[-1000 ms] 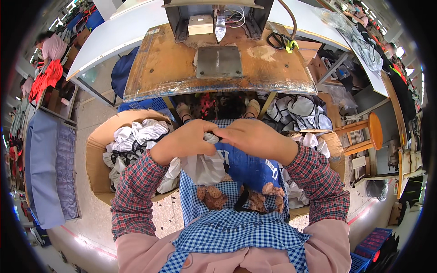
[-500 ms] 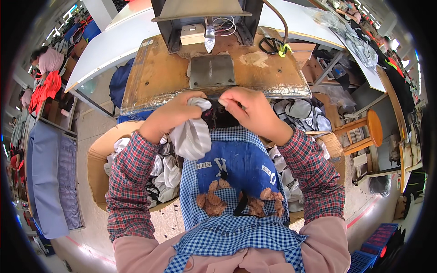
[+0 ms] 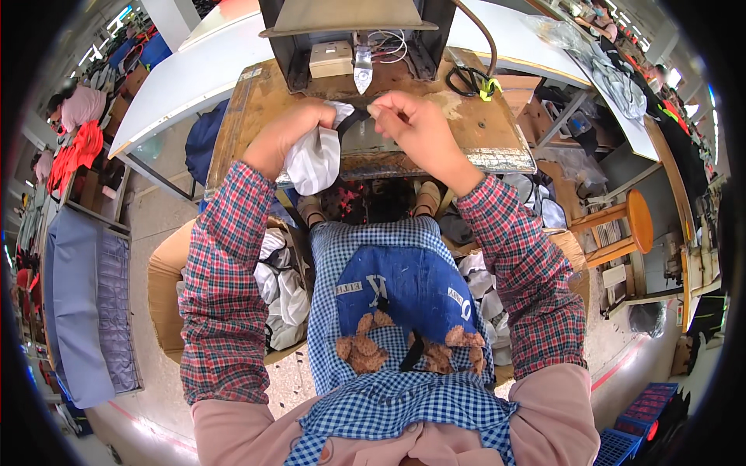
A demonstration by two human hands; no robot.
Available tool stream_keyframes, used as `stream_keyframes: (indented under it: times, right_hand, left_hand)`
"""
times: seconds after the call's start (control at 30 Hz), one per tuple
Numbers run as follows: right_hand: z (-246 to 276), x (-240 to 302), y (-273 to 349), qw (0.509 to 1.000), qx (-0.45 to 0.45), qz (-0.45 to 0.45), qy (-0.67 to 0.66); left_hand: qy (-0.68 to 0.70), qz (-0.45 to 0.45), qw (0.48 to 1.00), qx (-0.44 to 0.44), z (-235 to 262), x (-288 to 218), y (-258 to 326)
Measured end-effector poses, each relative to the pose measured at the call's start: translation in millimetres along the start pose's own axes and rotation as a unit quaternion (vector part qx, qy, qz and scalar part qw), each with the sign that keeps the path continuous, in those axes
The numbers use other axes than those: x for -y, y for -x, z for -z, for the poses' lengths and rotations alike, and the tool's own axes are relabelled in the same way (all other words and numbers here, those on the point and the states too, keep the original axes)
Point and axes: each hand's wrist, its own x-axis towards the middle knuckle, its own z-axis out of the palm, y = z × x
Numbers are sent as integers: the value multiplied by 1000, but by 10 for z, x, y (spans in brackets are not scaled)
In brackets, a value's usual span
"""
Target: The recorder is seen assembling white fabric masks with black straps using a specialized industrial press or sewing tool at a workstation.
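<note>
My left hand (image 3: 294,133) is closed around a white cloth piece (image 3: 314,165), which hangs below it at the wooden table's front edge. From its fingers a black strip (image 3: 353,118) along the cloth stretches toward my right hand (image 3: 423,133). The thumb and index finger of that hand are pinched together at the strip's far end. Just beyond my fingers, a pointed metal piece (image 3: 363,75) hangs down from the machine (image 3: 350,19) over the worn wooden tabletop (image 3: 252,113). The folded part of the cloth inside my left palm is hidden.
Cardboard boxes of white and black cloth pieces stand left (image 3: 169,291) and right of my lap. Scissors (image 3: 466,78) lie at the tabletop's right. A wooden stool (image 3: 639,220) stands at the right. White tables (image 3: 183,89) flank the machine, and people work farther off.
Both hands have moved forward, over the tabletop's front edge toward the metal piece. The cloth has gone with them, and the black strip now shows between my hands.
</note>
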Motion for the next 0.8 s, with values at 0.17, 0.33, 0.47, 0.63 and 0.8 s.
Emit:
stream_keyframes:
  times: [0.17,0.33,0.47,0.63,0.8]
  right_hand:
    - [34,-95,-136,1000,-3,8,-14]
    - [52,-66,-222,1000,-4,-3,-4]
    - [73,-134,-289,1000,-5,5,-9]
    - [86,-166,-312,1000,-5,10,-4]
    - [85,-180,-325,1000,-4,3,-3]
  left_hand:
    - [40,79,996,-24,28,-7,-173]
    - [23,61,998,4,139,39,-298]
    - [53,43,998,-7,114,0,-301]
    - [64,94,993,-30,82,-25,-336]
    - [65,66,996,-10,136,17,-358]
